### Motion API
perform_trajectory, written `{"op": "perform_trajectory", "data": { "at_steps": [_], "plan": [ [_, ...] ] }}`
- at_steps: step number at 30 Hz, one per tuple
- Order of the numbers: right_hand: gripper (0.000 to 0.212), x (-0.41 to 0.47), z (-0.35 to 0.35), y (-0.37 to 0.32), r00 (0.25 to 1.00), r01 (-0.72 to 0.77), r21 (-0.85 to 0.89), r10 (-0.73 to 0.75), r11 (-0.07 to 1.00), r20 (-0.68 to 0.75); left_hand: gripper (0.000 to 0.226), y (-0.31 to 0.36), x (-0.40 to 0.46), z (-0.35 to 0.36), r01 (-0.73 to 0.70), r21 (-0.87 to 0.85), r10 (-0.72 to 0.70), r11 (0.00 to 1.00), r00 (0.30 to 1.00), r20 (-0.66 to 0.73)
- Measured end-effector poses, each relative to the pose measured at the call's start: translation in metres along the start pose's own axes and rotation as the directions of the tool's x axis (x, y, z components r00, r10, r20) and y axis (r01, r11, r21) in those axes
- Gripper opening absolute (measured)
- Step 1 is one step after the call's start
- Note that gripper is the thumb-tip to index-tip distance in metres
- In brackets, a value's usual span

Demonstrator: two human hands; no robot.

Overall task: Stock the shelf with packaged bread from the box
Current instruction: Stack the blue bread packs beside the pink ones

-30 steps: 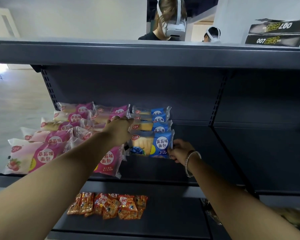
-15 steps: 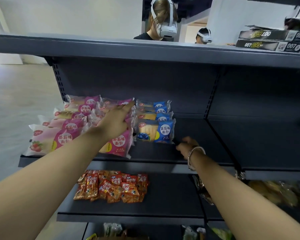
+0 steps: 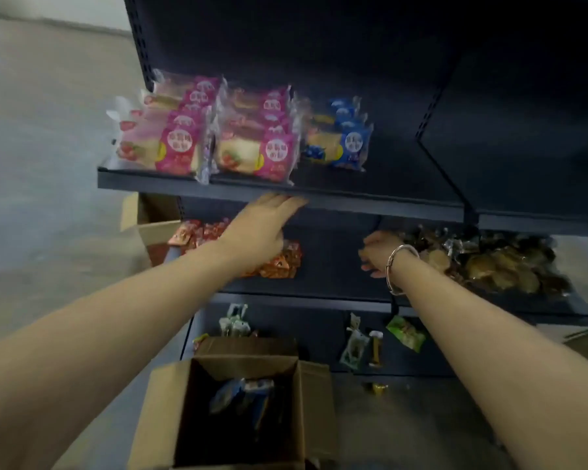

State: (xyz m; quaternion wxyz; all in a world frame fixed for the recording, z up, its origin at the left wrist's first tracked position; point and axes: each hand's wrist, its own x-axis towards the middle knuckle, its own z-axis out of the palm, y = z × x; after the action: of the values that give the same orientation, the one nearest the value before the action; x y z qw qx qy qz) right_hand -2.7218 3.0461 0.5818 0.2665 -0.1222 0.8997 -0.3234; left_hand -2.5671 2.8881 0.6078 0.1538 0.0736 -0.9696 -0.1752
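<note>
Dim, soft indoor light; whole view motion-blurred; wide-angle bending at the edges; shelf recesses deeply shadowed.

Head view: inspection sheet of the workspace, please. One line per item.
Surface: dark shelf carries the bread; bare stretch right of the blue packs.
Job's things: pink bread packs in two rows at the left; blue bread packs in one row beside them; open cardboard box on the floor, blue packs left inside.
Clutter: orange snack packets and brown packaged goods on the shelf below; green packets lower still.
Grippers: left hand open, fingertips at the shelf's front edge; right hand below the shelf, empty, loosely curled.
Cables: nothing seen.
Surroundings: grey floor; second cardboard box beside the shelving.
</note>
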Motion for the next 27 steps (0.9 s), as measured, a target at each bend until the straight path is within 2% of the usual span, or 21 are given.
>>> {"op": "perform_trajectory", "data": {
  "at_steps": [3,8,11,13,16,18,21,23,24,25,27],
  "plan": [
    [0.035,-0.016,0.031,0.011,0.989,-0.032,-0.146,0.053,0.989,0.138,0.059,-0.01,-0.035,0.035,0.073,0.038,-0.078,0.997,0.988,0.131],
    [0.012,-0.017,0.095,0.034,0.937,-0.066,-0.255,0.148,0.965,0.316,0.062,-0.046,-0.076,0.086,0.276,0.073,-0.285,0.958,0.904,0.318],
    [0.006,-0.006,0.139,0.065,0.887,-0.002,-0.329,0.154,0.944,0.436,0.057,-0.068,-0.103,0.114,0.474,0.029,-0.454,0.88,0.822,0.343],
    [0.017,0.006,0.174,0.099,0.833,0.077,-0.382,0.152,0.921,0.533,0.053,-0.083,-0.127,0.138,0.585,0.0,-0.545,0.811,0.755,0.365],
    [0.01,0.02,0.219,0.153,0.811,0.113,-0.436,0.171,0.893,0.56,0.049,-0.107,-0.168,0.183,0.705,-0.029,-0.635,0.709,0.656,0.408],
    [0.011,0.026,0.243,0.193,0.775,0.088,-0.462,0.231,0.882,0.588,0.048,-0.122,-0.194,0.217,0.783,-0.045,-0.684,0.621,0.569,0.456],
    [0.015,0.042,0.279,0.248,0.745,0.088,-0.512,0.284,0.855,0.603,0.041,-0.141,-0.227,0.266,0.9,-0.05,-0.754,0.434,0.393,0.526],
    [0.013,0.055,0.303,0.274,0.711,0.089,-0.547,0.331,0.832,0.62,0.034,-0.15,-0.245,0.296,0.953,-0.126,-0.792,0.275,0.298,0.533],
    [0.023,0.062,0.314,0.286,0.697,0.079,-0.557,0.354,0.827,0.624,0.031,-0.154,-0.253,0.311,0.966,-0.179,-0.808,0.185,0.253,0.532],
    [0.031,0.069,0.326,0.298,0.694,0.062,-0.55,0.36,0.833,0.623,0.029,-0.157,-0.26,0.326,0.97,-0.218,-0.821,0.111,0.213,0.529],
    [0.033,0.079,0.348,0.321,0.717,-0.011,-0.486,0.346,0.874,0.605,0.029,-0.163,-0.273,0.36,0.965,-0.262,-0.84,0.022,0.16,0.519]
  ]
}}
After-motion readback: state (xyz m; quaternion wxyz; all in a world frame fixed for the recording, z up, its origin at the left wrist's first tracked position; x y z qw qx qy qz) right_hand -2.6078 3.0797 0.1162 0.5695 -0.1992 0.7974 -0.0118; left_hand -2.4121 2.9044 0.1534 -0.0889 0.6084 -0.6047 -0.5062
